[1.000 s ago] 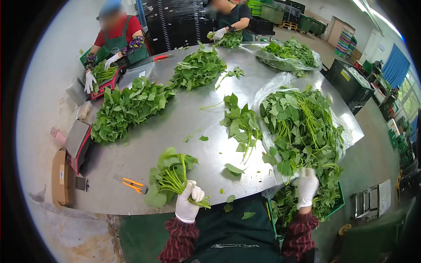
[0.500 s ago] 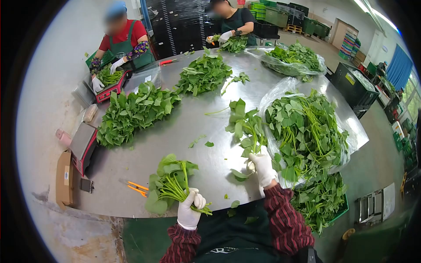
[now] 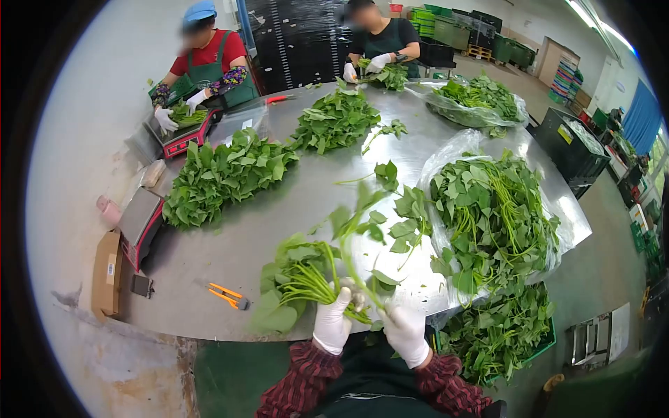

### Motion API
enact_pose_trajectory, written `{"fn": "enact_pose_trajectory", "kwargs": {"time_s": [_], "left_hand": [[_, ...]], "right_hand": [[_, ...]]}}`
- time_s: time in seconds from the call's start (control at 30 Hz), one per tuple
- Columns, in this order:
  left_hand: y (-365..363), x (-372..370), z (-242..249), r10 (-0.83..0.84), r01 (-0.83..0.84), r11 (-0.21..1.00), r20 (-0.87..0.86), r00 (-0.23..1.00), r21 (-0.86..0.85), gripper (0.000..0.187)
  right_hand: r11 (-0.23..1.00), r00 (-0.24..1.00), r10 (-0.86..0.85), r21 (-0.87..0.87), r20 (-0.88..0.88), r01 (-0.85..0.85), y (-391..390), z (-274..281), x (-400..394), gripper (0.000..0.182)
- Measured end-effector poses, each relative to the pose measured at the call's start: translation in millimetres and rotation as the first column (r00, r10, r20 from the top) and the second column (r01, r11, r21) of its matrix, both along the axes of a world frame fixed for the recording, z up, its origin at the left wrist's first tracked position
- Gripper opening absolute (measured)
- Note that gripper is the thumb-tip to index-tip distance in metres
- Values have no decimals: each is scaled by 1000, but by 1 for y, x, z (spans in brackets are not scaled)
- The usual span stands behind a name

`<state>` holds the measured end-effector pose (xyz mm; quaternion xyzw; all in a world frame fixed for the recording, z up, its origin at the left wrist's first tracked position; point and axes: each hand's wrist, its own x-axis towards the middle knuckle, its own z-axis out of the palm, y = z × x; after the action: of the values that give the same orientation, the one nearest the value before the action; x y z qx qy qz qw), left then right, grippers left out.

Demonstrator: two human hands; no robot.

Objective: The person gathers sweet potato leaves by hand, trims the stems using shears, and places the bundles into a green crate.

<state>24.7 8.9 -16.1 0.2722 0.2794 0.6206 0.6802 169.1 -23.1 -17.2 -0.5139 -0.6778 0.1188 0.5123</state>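
My left hand (image 3: 333, 322), in a white glove, is closed around a bunch of leafy green stems (image 3: 306, 281) above the table's front edge. Close beside it on the right, my gloved right hand (image 3: 405, 333) pinches the lower end of a long leafy stem (image 3: 350, 259), which slants up to the left and is blurred. Loose leafy stems (image 3: 411, 216) lie on the metal table beyond my hands. To their right a large heap of greens (image 3: 488, 216) rests on clear plastic.
Orange-handled scissors (image 3: 226, 296) lie left of my hands. Leaf piles (image 3: 226, 177) (image 3: 336, 120) and another plastic-wrapped heap (image 3: 481, 97) stand farther back. Scales (image 3: 141, 223) (image 3: 187, 136) line the left edge. Two people work across the table. A green crate (image 3: 540, 348) of greens sits below right.
My right hand has moved left and down toward my left hand, bringing a stem from beside the heap. My left hand and its bunch have shifted right. The view has shifted slightly.
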Motion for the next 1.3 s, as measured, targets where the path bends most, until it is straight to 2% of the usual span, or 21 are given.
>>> {"fn": "enact_pose_trajectory", "kwargs": {"time_s": [0.07, 0.13, 0.2, 0.23, 0.33, 0.37, 0.4, 0.47, 0.53, 0.57, 0.6, 0.67, 0.7, 0.73, 0.77, 0.87, 0.97, 1.03, 1.1, 1.2, 1.3], "left_hand": [[-3, 0, 2, -5, 5, 1000, -49, 999, -14, 15], [-5, -1, 0, -16, 14, 1000, -95, 995, -26, 15], [-8, -6, -2, -46, 47, 999, -201, 978, 1, 14], [-11, -5, -1, -55, 49, 998, -174, 983, -42, 13], [-22, 4, 6, -86, 72, 993, -148, 985, -95, 8], [-23, 4, 2, -145, 130, 987, -183, 972, -94, 14], [-24, 6, 0, -147, 132, 987, -183, 972, -91, 14], [-26, 11, 0, -152, 149, 988, -73, 986, -44, 9], [-29, 15, 0, -155, 152, 987, -56, 986, -50, 12], [-30, 17, 1, -160, 158, 986, -39, 986, -55, 16], [-31, 19, 1, -167, 165, 984, -22, 986, -61, 20], [-30, 20, 0, -181, 185, 981, 60, 982, -63, 20], [-29, 17, 4, -174, 178, 982, 62, 983, -61, 19], [-28, 14, 7, -168, 172, 983, 62, 984, -58, 19], [-27, 12, 9, -165, 165, 984, 14, 986, -70, 20], [-27, 12, 5, -152, 146, 988, -128, 980, -53, 22], [-33, 19, 4, -149, 143, 989, -181, 972, -45, 15], [-35, 23, 5, -158, 154, 987, -226, 961, -35, 11], [-40, 25, 11, -166, 151, 986, -316, 934, -70, 13], [-44, 23, 13, -165, 153, 986, -382, 909, -61, 15], [-45, 19, 8, -194, 181, 981, -334, 922, -71, 13]], "right_hand": [[1000, 965, 25, 10, 263, -29, -10, -2, -3, 10], [999, 949, 26, -29, 314, -17, -16, -15, -1, 18], [918, 966, 254, -303, -48, -257, -16, -17, 4, 24], [882, 966, 230, -394, -120, -259, -18, -14, 9, 29], [865, 958, 188, -425, -216, -266, -13, 5, 10, 28], [873, 973, 206, -430, -105, -231, -11, 0, 10, 25], [875, 973, 205, -427, -103, -229, -13, 0, 10, 25], [844, 963, 198, -468, -185, -263, -18, 4, 7, 17], [862, 949, 126, -442, -289, -249, -25, 17, 5, 14], [841, 891, -59, -503, -450, -198, -27, 19, 6, 15], [807, 779, -249, -568, -575, -161, -28, 24, 9, 16], [896, 606, -361, -444, -708, 15, -24, 37, 38, 22], [917, 847, -361, -312, -391, 247, -18, 32, 70, 25], [883, 732, -442, -396, -518, 253, -14, 10, 105, 28], [763, 721, -558, -595, -410, 252, -13, 16, 134, 32], [666, 767, -641, -512, -20, 543, -28, -7, 197, 38], [752, 717, -575, -600, -394, 273, -30, 51, 141, 28], [796, 806, -353, -605, -475, -8, -30, 66, 109, 15], [785, 825, -188, -586, -533, -200, -24, 71, 77, 17], [741, 816, -84, -584, -572, -332, -13, 71, 47, 16], [729, 787, -98, -582, -609, -360, -4, 66, 33, 15]]}}
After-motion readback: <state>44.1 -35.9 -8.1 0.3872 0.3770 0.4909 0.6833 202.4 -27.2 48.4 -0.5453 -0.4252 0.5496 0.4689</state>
